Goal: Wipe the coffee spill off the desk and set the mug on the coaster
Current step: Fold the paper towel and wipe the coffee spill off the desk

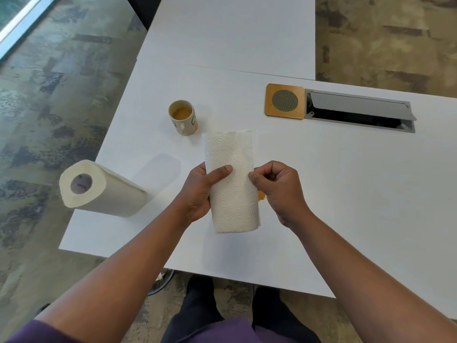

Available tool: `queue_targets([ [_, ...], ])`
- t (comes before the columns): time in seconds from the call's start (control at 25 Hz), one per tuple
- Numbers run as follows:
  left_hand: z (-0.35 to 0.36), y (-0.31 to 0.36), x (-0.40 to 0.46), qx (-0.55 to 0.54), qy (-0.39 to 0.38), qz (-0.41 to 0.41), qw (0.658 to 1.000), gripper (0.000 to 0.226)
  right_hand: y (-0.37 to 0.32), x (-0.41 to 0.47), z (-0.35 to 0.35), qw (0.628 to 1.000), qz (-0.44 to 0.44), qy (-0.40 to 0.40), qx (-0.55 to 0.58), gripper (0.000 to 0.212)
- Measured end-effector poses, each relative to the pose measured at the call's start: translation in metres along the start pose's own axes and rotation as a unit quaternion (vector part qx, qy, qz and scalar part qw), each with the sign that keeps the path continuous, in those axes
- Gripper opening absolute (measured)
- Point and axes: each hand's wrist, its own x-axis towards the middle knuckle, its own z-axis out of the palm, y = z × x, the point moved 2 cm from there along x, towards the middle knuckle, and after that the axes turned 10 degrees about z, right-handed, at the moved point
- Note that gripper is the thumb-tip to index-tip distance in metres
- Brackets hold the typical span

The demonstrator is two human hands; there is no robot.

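A folded white paper towel sheet is held above the white desk. My left hand grips its left edge, thumb across the front. My right hand pinches its right edge with curled fingers. A small patch of brown coffee spill shows on the desk between the sheet and my right hand; the rest is hidden behind the towel. A cream mug with coffee in it stands upright at the far left of the desk. The square wooden coaster lies at the far right of the mug, apart from it.
A paper towel roll stands near the desk's left edge. A grey cable hatch with its lid raised sits in the desk right beside the coaster. Patterned carpet surrounds the desk; my legs are below the near edge.
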Motion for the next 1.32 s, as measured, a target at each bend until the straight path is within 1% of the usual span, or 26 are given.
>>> queue_targets([
  [0.12, -0.001, -0.002, 0.001, 0.004, 0.018, -0.007, 1.000, 0.042, 0.001, 0.001, 0.001, 1.000, 0.004, -0.006, 0.014, 0.015],
  [0.16, 0.000, -0.003, 0.002, 0.012, 0.016, -0.014, 1.000, 0.041, 0.002, 0.003, 0.001, 0.999, 0.027, -0.016, 0.042, 0.024],
  [0.2, 0.000, -0.003, 0.003, 0.031, 0.009, -0.022, 0.999, 0.041, 0.003, 0.006, 0.001, 0.995, 0.064, -0.029, 0.071, 0.038],
  [0.24, 0.002, -0.004, 0.004, 0.055, -0.002, -0.033, 0.998, 0.041, 0.004, 0.009, 0.001, 0.990, 0.106, -0.043, 0.082, 0.047],
  [0.28, 0.003, -0.005, 0.006, 0.082, -0.010, -0.043, 0.996, 0.041, 0.005, 0.013, 0.002, 0.987, 0.130, -0.054, 0.078, 0.048],
  [0.36, 0.008, -0.008, 0.011, 0.148, -0.001, -0.048, 0.988, 0.041, 0.008, 0.020, 0.000, 0.987, 0.140, -0.050, 0.060, 0.031],
  [0.44, 0.010, -0.010, 0.020, 0.251, 0.038, -0.037, 0.966, 0.047, 0.012, 0.025, -0.003, 0.989, 0.139, -0.019, 0.052, 0.019],
  [0.48, 0.011, -0.011, 0.024, 0.297, 0.059, -0.028, 0.953, 0.052, 0.014, 0.026, -0.006, 0.989, 0.139, -0.009, 0.055, 0.016],
  [0.56, 0.013, -0.016, 0.031, 0.337, 0.080, -0.010, 0.938, 0.053, 0.019, 0.028, -0.011, 0.987, 0.144, 0.002, 0.065, 0.016],
  [0.64, 0.013, -0.022, 0.035, 0.342, 0.081, 0.013, 0.936, 0.042, 0.025, 0.029, -0.016, 0.985, 0.152, 0.005, 0.079, 0.019],
  [0.72, 0.014, -0.025, 0.036, 0.325, 0.077, 0.049, 0.941, 0.015, 0.031, 0.030, -0.022, 0.982, 0.162, 0.017, 0.093, 0.023],
  [0.76, 0.014, -0.025, 0.036, 0.316, 0.066, 0.068, 0.944, 0.013, 0.032, 0.030, -0.025, 0.981, 0.167, 0.024, 0.099, 0.025],
  [0.84, 0.014, -0.024, 0.038, 0.306, 0.028, 0.078, 0.948, 0.028, 0.034, 0.030, -0.032, 0.980, 0.173, 0.028, 0.098, 0.025],
  [0.96, 0.015, -0.020, 0.042, 0.268, -0.023, 0.030, 0.963, 0.041, 0.037, 0.029, -0.038, 0.979, 0.175, 0.014, 0.099, 0.026],
  [1.04, 0.017, -0.017, 0.045, 0.242, -0.061, 0.007, 0.968, 0.054, 0.038, 0.028, -0.038, 0.979, 0.173, 0.011, 0.105, 0.027],
  [1.2, 0.015, -0.009, 0.048, 0.223, -0.126, 0.000, 0.967, 0.082, 0.037, 0.029, -0.037, 0.980, 0.167, -0.001, 0.107, 0.024],
  [1.28, 0.015, -0.009, 0.049, 0.219, -0.127, -0.002, 0.967, 0.087, 0.038, 0.029, -0.037, 0.979, 0.168, 0.001, 0.119, 0.025],
  [1.32, 0.014, -0.012, 0.048, 0.215, -0.115, -0.013, 0.970, 0.083, 0.039, 0.030, -0.038, 0.977, 0.167, 0.008, 0.129, 0.024],
])
